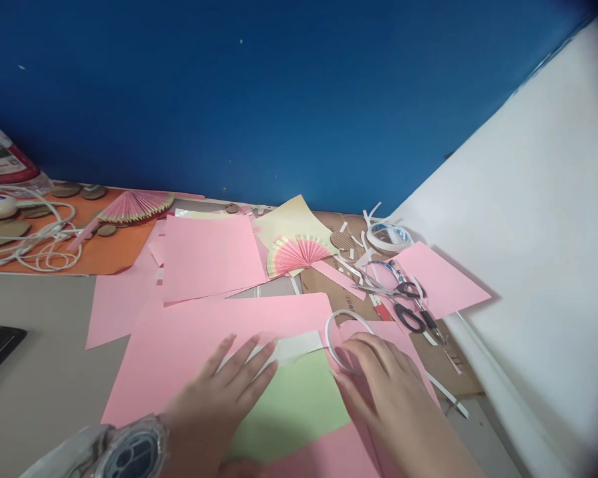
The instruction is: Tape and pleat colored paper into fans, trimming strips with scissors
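Note:
My left hand [232,385] lies flat with its fingers spread, pressing on a whitish strip of tape [301,346]. The strip runs along the upper edge of a light green sheet of paper [296,398], which rests on large pink paper [164,352]. At the strip's right end stands a thin white ring, a nearly bare roll of tape [329,338]. My right hand [386,382] is closed on the roll's right side; the fingertips are partly hidden behind the hand.
Pleated pink paper fans [299,252] lie beyond the sheets. To the right are scissors [403,302], a pen [431,325], another tape roll [389,236] and paper scraps on cardboard [323,285]. White cables [44,232] and a bottle [10,156] sit far left, before a blue wall [259,99].

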Motion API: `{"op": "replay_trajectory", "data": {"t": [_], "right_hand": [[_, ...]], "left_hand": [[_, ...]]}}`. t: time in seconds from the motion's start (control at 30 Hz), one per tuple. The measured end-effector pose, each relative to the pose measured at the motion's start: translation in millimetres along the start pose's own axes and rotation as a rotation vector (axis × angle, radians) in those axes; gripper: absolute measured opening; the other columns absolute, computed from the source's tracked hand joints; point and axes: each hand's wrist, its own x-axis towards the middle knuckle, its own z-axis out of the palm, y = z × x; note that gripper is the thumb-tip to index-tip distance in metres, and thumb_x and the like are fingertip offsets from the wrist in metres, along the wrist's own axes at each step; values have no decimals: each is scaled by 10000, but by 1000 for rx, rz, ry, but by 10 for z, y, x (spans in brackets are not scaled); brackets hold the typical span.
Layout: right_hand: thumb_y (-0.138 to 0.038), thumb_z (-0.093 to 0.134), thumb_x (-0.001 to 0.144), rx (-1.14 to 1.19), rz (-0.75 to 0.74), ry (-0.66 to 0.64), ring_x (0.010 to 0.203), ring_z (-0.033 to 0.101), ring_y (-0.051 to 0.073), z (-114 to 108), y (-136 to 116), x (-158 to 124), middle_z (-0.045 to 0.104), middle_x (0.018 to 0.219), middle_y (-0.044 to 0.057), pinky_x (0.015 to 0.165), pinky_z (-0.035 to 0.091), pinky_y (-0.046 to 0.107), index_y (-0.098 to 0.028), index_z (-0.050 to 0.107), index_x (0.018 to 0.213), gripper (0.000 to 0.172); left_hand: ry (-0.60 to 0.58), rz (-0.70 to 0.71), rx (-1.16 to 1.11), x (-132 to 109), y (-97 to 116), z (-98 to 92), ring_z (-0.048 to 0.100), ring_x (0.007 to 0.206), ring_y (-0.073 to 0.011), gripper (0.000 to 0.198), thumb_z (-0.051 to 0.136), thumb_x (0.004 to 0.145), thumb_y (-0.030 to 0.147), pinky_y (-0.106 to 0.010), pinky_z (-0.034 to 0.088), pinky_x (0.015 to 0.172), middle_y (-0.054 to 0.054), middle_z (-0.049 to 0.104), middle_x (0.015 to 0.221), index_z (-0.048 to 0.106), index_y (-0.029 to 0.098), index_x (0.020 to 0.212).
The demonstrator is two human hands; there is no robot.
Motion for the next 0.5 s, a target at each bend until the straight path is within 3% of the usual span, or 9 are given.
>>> {"op": "replay_trajectory", "data": {"t": [0.1,0.37,0.5], "right_hand": [[-239,467,902,24,-7,-14,894,572,254,31,44,-3,595,961,55,764,412,429,-241,490,928,35],[-188,395,928,-32,-99,12,761,583,232,-20,91,136,615,792,7,702,357,397,-231,483,837,134],[-192,369,947,-54,-134,81,808,593,232,28,83,222,635,847,16,718,351,389,-227,486,848,157]], "left_hand": [[-38,40,31,-78,-52,10,112,1406,-312,960,505,655,747,-556,-68,1100,-87,284,1516,337,199,1425],[23,-145,6,-23,217,124,54,1415,-301,869,303,760,773,-587,-75,1096,-96,373,1472,438,175,1375],[62,-208,-12,-27,267,125,78,1413,-298,871,280,758,783,-581,-53,1103,-106,387,1459,487,171,1342]]}}
